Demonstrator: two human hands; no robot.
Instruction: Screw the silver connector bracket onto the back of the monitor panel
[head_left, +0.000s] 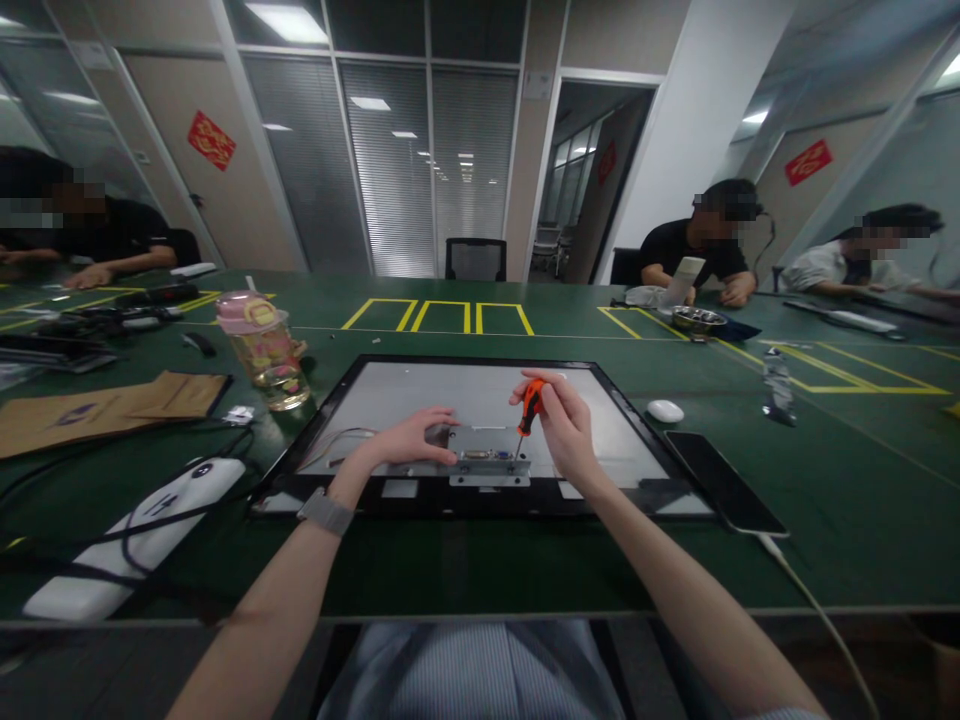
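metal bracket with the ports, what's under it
The metal bracket sits on the black-framed panel, by its near edge. What lies directly beneath is hidden, and the left hand covers some panel beside it.

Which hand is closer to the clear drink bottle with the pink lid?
Left. The left hand is to the right of the bottle, at the silvery metal bracket's left end. The right hand, gripping the orange-and-black screwdriver, is farther right.
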